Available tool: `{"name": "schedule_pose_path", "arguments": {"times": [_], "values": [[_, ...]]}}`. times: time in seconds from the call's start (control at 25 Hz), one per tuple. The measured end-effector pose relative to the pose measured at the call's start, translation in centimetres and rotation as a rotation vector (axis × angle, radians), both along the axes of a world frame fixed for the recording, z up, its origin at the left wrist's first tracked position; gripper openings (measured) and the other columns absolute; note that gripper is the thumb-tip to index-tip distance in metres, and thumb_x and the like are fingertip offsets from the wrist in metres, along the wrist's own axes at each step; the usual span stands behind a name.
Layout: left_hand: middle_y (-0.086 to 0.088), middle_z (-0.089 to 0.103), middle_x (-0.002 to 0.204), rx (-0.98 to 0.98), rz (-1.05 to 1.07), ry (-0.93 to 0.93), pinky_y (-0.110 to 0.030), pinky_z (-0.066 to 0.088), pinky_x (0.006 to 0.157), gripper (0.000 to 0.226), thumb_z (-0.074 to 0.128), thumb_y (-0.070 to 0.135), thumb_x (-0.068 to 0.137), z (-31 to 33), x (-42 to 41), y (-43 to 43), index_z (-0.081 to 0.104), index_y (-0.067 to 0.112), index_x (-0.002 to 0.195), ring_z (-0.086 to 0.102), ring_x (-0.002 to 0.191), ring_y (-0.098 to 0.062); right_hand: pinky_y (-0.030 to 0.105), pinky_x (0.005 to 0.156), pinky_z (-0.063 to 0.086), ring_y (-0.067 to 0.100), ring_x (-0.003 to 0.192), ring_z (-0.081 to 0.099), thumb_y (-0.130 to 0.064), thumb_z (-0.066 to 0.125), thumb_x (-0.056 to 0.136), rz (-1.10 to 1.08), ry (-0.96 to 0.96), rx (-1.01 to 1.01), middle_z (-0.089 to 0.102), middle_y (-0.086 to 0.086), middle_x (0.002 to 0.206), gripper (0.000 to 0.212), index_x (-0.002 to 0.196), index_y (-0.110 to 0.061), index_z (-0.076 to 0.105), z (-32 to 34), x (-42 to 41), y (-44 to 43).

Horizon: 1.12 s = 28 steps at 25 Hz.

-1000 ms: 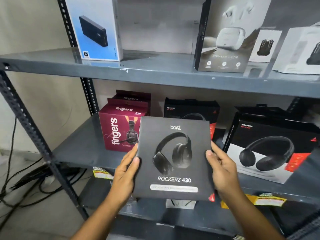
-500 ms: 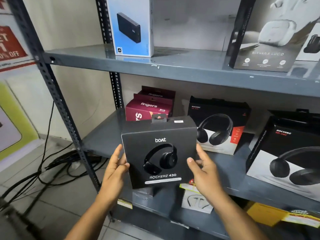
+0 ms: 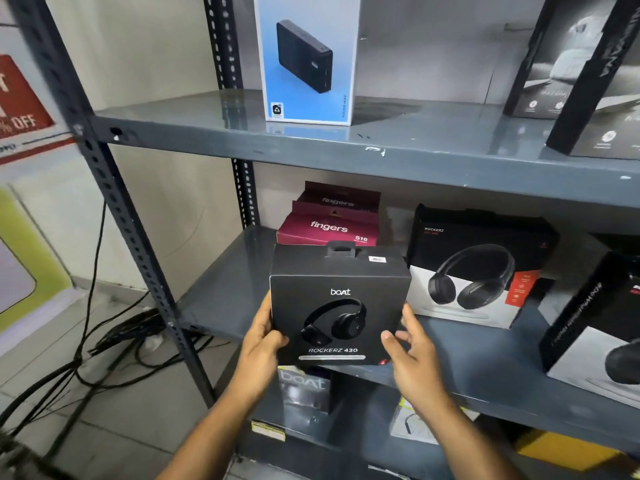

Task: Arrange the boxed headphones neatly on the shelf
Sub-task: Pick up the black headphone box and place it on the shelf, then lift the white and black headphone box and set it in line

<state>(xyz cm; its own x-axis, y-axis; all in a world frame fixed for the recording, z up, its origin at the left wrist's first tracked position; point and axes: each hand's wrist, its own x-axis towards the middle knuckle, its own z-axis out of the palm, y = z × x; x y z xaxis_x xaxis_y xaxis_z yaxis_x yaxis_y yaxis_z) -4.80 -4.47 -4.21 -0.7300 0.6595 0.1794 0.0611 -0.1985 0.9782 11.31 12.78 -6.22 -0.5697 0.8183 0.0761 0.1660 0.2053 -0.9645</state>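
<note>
A black boat Rockerz 430 headphone box (image 3: 337, 306) stands upright at the front edge of the grey middle shelf (image 3: 221, 296), in front of two maroon fingers boxes (image 3: 329, 226). My left hand (image 3: 261, 344) grips the box's lower left side. My right hand (image 3: 414, 355) is at its lower right corner, thumb touching the front face, fingers spread beside it. A black-and-white Rockerz box (image 3: 474, 268) stands to the right, and another Rockerz box (image 3: 599, 327) sits at the far right, cut off by the frame edge.
The upper shelf (image 3: 346, 143) carries a blue power bank box (image 3: 308, 60) and dark earbud boxes (image 3: 581, 71). A lower shelf holds a boat box (image 3: 304, 389) and packets. Black cables (image 3: 114, 344) lie on the floor left of the slotted upright post (image 3: 114, 188).
The Rockerz 430 box moved forward and down onto the middle shelf's front edge, now upright in front of the fingers boxes. My right hand has loosened, fingers spreading. The view shifted left.
</note>
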Motion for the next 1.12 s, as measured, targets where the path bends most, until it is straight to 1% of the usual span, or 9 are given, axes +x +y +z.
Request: {"name": "schedule_pose_path", "arguments": {"times": [0.24, 0.36, 0.48, 0.56, 0.68, 0.84, 0.96, 1.04, 1.12], "values": [[0.039, 0.049, 0.137, -0.067, 0.076, -0.022, -0.009, 0.044, 0.097, 0.079, 0.045, 0.002, 0.078, -2.9, 0.8, -0.8, 0.029, 0.027, 0.151, 0.049, 0.12, 0.018, 0.021, 0.094, 0.043, -0.003, 0.114, 0.052, -0.029, 0.06, 0.091, -0.016, -0.018, 0.024, 0.045, -0.03, 0.125, 0.072, 0.116, -0.083, 0.02, -0.2, 0.2, -0.5], [-0.003, 0.056, 0.138, -0.249, 0.393, -0.088, -0.009, 0.039, 0.097, 0.051, 0.063, 0.004, 0.081, -6.5, 3.9, -2.4, 0.05, 0.01, 0.13, 0.054, 0.111, 0.006, 0.005, 0.083, 0.042, -0.019, 0.111, 0.048, -0.025, 0.061, 0.091, -0.042, 0.028, 0.064, 0.04, -0.039, 0.133, 0.07, 0.123, -0.075, 0.024, 0.5, 2.1, 0.3], [-0.033, 0.054, 0.128, -0.548, 0.014, -0.36, -0.004, 0.045, 0.064, 0.015, 0.065, 0.003, 0.08, -8.5, 8.5, -1.1, 0.051, 0.007, 0.084, 0.064, 0.094, -0.022, 0.017, 0.089, 0.043, -0.003, 0.11, 0.056, -0.016, 0.065, 0.089, -0.257, 0.103, 0.049, 0.052, -0.015, 0.133, 0.062, 0.141, -0.04, 0.04, 0.4, 6.9, 2.7], [-0.031, 0.065, 0.115, -0.619, -0.042, -0.176, -0.004, 0.046, 0.061, 0.037, 0.063, -0.01, 0.085, -8.9, 12.1, 0.2, 0.051, 0.022, 0.069, 0.064, 0.068, 0.005, 0.026, 0.093, 0.045, 0.018, 0.109, 0.059, -0.006, 0.067, 0.087, -0.417, 0.176, 0.045, 0.057, -0.001, 0.127, 0.055, 0.137, -0.019, 0.048, 0.5, 9.9, 4.3], [-0.01, 0.07, 0.114, -0.419, -0.036, 0.127, -0.012, 0.046, 0.086, 0.036, 0.07, 0.0, 0.083, -6.6, 19.2, 5.6, 0.063, 0.034, 0.094, 0.06, 0.091, 0.009, 0.027, 0.097, 0.045, 0.028, 0.115, 0.055, -0.005, 0.067, 0.087, -0.645, 0.202, 0.098, 0.057, 0.008, 0.127, 0.047, 0.131, -0.011, 0.051, 0.6, 17.2, 8.4], [0.025, 0.04, 0.14, -0.259, -0.282, 0.316, -0.002, 0.024, 0.104, 0.047, 0.06, 0.028, 0.093, -2.7, 23.5, 16.5, 0.042, 0.034, 0.136, 0.036, 0.122, 0.024, 0.039, 0.108, 0.038, 0.024, 0.122, 0.049, -0.013, 0.069, 0.083, -0.92, 0.168, 0.178, 0.047, 0.015, 0.135, 0.058, 0.136, -0.009, 0.047, 1.9, 26.7, 14.7], [0.015, 0.034, 0.148, -0.221, -0.313, 0.204, -0.022, 0.021, 0.115, 0.063, 0.056, 0.035, 0.095, 0.8, 26.5, 24.8, 0.028, 0.023, 0.15, 0.029, 0.135, 0.003, 0.019, 0.105, 0.033, 0.008, 0.125, 0.046, -0.016, 0.068, 0.08, -0.894, 0.189, 0.192, 0.046, 0.011, 0.141, 0.067, 0.141, -0.011, 0.042, 3.6, 31.3, 18.9], [0.007, 0.03, 0.157, -0.197, -0.31, 0.077, -0.033, 0.02, 0.122, 0.069, 0.056, 0.036, 0.095, 2.1, 27.5, 28.5, 0.022, 0.018, 0.152, 0.027, 0.143, -0.007, 0.025, 0.108, 0.032, 0.003, 0.127, 0.045, -0.022, 0.066, 0.079, -0.779, 0.147, 0.129, 0.046, 0.001, 0.145, 0.072, 0.145, -0.016, 0.038, 4.0, 32.8, 20.9], [0.001, 0.028, 0.16, -0.226, -0.312, 0.027, -0.037, 0.021, 0.123, 0.07, 0.056, 0.036, 0.095, 2.4, 28.3, 30.7, 0.021, 0.016, 0.153, 0.028, 0.146, -0.013, 0.04, 0.111, 0.039, 0.021, 0.128, 0.054, -0.018, 0.062, 0.08, -0.619, 0.106, 0.113, 0.056, 0.007, 0.141, 0.064, 0.141, -0.015, 0.043, 3.6, 33.8, 22.4]]}}
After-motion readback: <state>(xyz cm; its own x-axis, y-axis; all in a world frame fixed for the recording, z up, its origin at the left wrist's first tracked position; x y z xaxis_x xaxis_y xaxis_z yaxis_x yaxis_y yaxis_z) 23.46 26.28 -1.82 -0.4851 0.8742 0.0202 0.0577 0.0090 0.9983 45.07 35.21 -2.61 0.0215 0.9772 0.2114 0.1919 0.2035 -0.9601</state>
